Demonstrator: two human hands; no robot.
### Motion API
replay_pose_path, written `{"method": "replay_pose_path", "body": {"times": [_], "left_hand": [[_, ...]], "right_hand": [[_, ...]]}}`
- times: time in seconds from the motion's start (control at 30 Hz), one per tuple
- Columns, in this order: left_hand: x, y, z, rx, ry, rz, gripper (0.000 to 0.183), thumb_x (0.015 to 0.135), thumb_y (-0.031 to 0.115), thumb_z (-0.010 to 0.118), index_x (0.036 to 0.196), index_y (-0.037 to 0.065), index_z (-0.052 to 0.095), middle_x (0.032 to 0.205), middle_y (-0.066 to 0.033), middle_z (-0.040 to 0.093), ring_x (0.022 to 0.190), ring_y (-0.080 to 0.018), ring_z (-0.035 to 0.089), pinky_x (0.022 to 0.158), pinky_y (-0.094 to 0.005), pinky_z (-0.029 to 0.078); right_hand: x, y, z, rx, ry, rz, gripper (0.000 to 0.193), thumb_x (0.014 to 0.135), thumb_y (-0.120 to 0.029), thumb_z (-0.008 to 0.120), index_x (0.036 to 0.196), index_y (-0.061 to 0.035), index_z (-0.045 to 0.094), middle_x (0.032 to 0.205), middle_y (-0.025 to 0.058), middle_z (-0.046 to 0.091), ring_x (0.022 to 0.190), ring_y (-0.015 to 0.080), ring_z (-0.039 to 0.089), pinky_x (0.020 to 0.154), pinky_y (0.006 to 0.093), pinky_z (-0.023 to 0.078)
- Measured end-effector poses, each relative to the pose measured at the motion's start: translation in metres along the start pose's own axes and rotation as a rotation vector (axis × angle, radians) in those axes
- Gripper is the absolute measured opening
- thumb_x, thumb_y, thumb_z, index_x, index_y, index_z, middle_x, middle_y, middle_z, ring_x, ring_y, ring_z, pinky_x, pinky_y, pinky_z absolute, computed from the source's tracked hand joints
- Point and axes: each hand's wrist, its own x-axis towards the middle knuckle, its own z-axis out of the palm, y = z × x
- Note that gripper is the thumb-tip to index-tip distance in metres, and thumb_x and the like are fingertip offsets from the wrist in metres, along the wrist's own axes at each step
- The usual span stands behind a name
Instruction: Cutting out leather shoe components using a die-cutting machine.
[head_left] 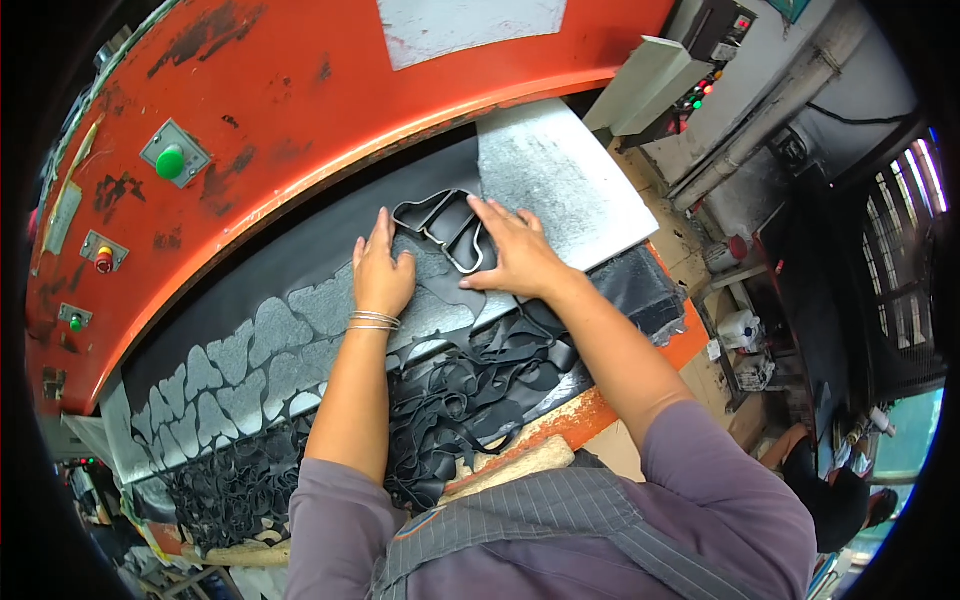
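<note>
A steel cutting die [437, 235], an open outline of thin metal strip with crossbars, lies on a black sheet [300, 225] that looks like leather or rubber. My right hand [522, 250] spans the die's right side, its index finger at the upper edge and its thumb by the lower end. Flat beside the die's left end rests my left hand [383, 268], fingers stretched and holding nothing. Rows of cut-out gaps run through the sheet to the left, showing the grey cutting board [560, 170] beneath.
Tangled black offcuts [455, 400] heap along the near edge. Behind the board stands a large orange press [290, 90] with a green button [171, 162] and a red knob [104, 260]. A control box [700, 85] is at the far right. Another person [825, 495] is at the lower right.
</note>
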Motion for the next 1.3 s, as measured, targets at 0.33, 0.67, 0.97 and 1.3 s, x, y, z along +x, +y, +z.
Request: {"method": "replay_pose_path", "body": {"times": [0.33,0.67,0.97,1.3], "left_hand": [[-0.011,0.001,0.0,0.034,0.014,0.052,0.076,0.079,0.009,0.05,0.147,-0.004,0.018,0.141,-0.017,0.047,0.134,-0.0282,0.04,0.115,-0.0425,0.019],[-0.01,0.003,-0.003,-0.017,0.118,0.07,0.074,0.08,0.005,0.047,0.147,-0.004,0.017,0.133,-0.0166,0.054,0.125,-0.0369,0.047,0.113,-0.0445,0.025],[-0.003,0.004,-0.01,-0.021,0.087,-0.03,0.074,0.083,0.005,0.046,0.149,0.002,0.015,0.132,-0.0147,0.056,0.127,-0.0352,0.045,0.113,-0.0408,0.025],[-0.007,0.005,-0.008,0.129,0.088,0.009,0.07,0.079,0.006,0.046,0.145,-0.002,0.024,0.132,-0.0089,0.056,0.124,-0.0391,0.047,0.114,-0.0409,0.026]], "right_hand": [[-0.002,0.016,-0.001,0.022,-0.018,-0.088,0.112,0.063,-0.05,0.081,0.148,-0.0056,0.022,0.142,0.0252,0.04,0.138,0.0337,0.032,0.113,0.0479,0.017],[-0.008,0.017,-0.004,0.128,0.069,-0.076,0.113,0.062,-0.046,0.082,0.148,-0.0061,0.022,0.141,0.0235,0.042,0.135,0.0338,0.037,0.111,0.0487,0.023],[0.004,0.021,-0.002,0.141,0.134,-0.158,0.115,0.064,-0.041,0.082,0.149,-0.0035,0.015,0.138,0.0223,0.046,0.132,0.0322,0.041,0.11,0.0474,0.026],[-0.002,0.017,-0.009,0.135,0.045,-0.089,0.115,0.064,-0.039,0.083,0.149,-0.0041,0.013,0.133,0.0176,0.053,0.13,0.0324,0.043,0.112,0.0466,0.022]]}}
